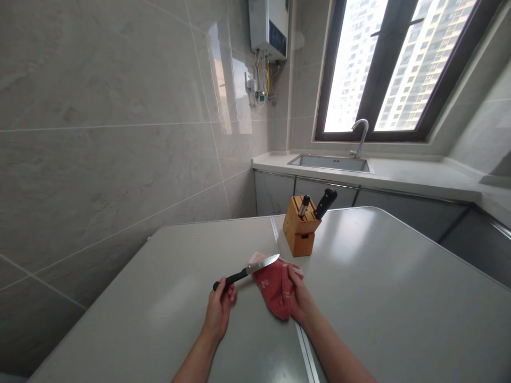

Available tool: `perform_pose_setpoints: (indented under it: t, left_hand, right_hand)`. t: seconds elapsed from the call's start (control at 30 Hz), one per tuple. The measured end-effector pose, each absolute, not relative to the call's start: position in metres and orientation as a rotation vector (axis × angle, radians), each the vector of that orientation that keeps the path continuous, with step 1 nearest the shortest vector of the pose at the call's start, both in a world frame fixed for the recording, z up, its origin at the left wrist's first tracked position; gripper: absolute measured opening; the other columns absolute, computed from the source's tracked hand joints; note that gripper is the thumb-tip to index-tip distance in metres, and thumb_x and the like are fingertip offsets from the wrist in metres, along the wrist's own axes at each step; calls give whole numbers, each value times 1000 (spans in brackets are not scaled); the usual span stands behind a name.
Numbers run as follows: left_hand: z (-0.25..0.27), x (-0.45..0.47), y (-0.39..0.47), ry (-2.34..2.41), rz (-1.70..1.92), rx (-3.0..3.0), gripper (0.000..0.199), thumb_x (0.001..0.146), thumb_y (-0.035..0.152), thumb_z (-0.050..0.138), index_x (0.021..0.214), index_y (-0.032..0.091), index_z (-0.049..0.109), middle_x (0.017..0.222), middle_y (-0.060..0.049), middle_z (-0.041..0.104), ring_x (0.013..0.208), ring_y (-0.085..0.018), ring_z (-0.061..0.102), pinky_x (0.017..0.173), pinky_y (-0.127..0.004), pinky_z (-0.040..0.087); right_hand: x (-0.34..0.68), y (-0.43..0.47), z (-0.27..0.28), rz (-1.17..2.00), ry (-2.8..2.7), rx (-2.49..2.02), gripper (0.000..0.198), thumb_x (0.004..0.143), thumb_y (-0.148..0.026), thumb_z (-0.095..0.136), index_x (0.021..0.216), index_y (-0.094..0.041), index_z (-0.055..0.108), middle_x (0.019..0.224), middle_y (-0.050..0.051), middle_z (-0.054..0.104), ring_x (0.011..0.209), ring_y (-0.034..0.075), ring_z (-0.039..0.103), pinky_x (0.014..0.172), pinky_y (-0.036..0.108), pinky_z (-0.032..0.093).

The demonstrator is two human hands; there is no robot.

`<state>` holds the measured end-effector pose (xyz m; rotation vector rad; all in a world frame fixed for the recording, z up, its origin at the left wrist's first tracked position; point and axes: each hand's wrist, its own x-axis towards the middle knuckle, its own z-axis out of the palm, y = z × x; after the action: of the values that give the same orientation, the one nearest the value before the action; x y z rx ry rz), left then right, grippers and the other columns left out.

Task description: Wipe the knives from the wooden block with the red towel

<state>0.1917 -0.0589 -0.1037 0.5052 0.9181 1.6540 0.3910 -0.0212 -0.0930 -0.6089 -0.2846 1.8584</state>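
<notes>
My left hand (220, 307) is closed around the black handle of a kitchen knife (261, 264), its blade pointing right and slightly up. Behind the blade hangs a red cloth (275, 291) with a pale edge and pale markings. My right hand (298, 298) grips this cloth at its right side, fingers partly hidden by the folds. The blade overlaps the upper part of the cloth; whether they touch I cannot tell. Just beyond the cloth stands a wooden knife block (300, 236), with a large black-handled knife (325, 203) and a smaller handle (304, 205) sticking out of its top.
A pale table (191, 250) with a metal seam lies under my hands. Past its far edge runs a white counter (415, 173) with a sink (331, 162) and a faucet (361, 138) below a window. A tiled wall (120, 159) rises on the left, with a water heater (269, 26) mounted farther back.
</notes>
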Motion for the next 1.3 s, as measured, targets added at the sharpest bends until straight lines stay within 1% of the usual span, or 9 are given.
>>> perform_pose_setpoints:
  t: [0.13, 0.23, 0.3, 0.4, 0.57, 0.63, 0.9, 1.07, 1.3]
  left_hand:
    - [-105, 193, -59, 972, 1609, 580, 32, 71, 41, 72, 69, 13, 57, 59, 1, 55, 50, -7, 45, 50, -20, 36]
    - [-107, 193, -60, 1038, 1559, 678, 32, 68, 42, 73, 67, 12, 60, 56, 1, 53, 50, -8, 44, 51, -20, 36]
    - [-107, 194, -62, 1075, 1506, 800, 32, 71, 43, 72, 67, 12, 63, 53, 1, 51, 50, -9, 43, 51, -20, 33]
    - [-104, 194, -64, 1118, 1389, 1052, 32, 76, 42, 67, 65, 12, 65, 51, 0, 49, 52, -11, 42, 52, -21, 30]
    - [-97, 200, -65, 1171, 1213, 1537, 22, 76, 34, 67, 64, 15, 69, 65, -5, 59, 63, -17, 50, 61, -23, 34]
    - [-97, 203, -66, 1169, 1161, 1654, 19, 76, 31, 66, 65, 17, 70, 67, -6, 61, 65, -18, 52, 63, -24, 35]
    - [-96, 208, -70, 1156, 1165, 1605, 12, 74, 29, 68, 68, 20, 72, 68, -6, 63, 66, -20, 53, 65, -25, 36]
    - [-99, 206, -68, 1198, 1118, 1684, 16, 77, 31, 65, 69, 18, 71, 69, -6, 62, 67, -19, 54, 65, -25, 36]
    - [-105, 204, -67, 1347, 1068, 1861, 31, 87, 37, 50, 70, 15, 62, 67, -2, 56, 65, -15, 50, 61, -23, 36]
  right_hand:
    - [389, -22, -96, 1819, -307, -634, 28, 66, -32, 77, 88, -17, 67, 86, 5, 74, 81, 20, 70, 84, 34, 55]
    - [388, -23, -97, 1809, -358, -620, 37, 64, -29, 79, 96, -17, 65, 95, 7, 73, 87, 22, 69, 84, 35, 55]
    - [387, -24, -98, 1809, -401, -608, 42, 63, -28, 80, 100, -17, 63, 98, 7, 72, 89, 21, 69, 85, 35, 54]
    - [386, -26, -100, 1808, -468, -625, 46, 60, -25, 82, 100, -15, 63, 96, 8, 72, 86, 21, 69, 86, 35, 53]
    - [384, -29, -99, 1768, -554, -668, 52, 58, -22, 83, 105, -15, 62, 96, 10, 72, 85, 22, 69, 83, 36, 54]
    - [384, -30, -98, 1742, -595, -679, 53, 58, -21, 83, 106, -14, 61, 97, 10, 72, 86, 21, 69, 83, 35, 53]
    - [385, -32, -100, 1724, -721, -735, 47, 58, -18, 82, 101, -13, 64, 94, 9, 72, 84, 19, 67, 82, 31, 51]
    - [386, -31, -101, 1704, -738, -738, 51, 59, -21, 82, 106, -14, 63, 98, 10, 72, 88, 21, 66, 87, 33, 49]
    - [385, -31, -100, 1702, -753, -752, 50, 62, -28, 81, 106, -14, 64, 105, 11, 70, 94, 23, 65, 91, 36, 47]
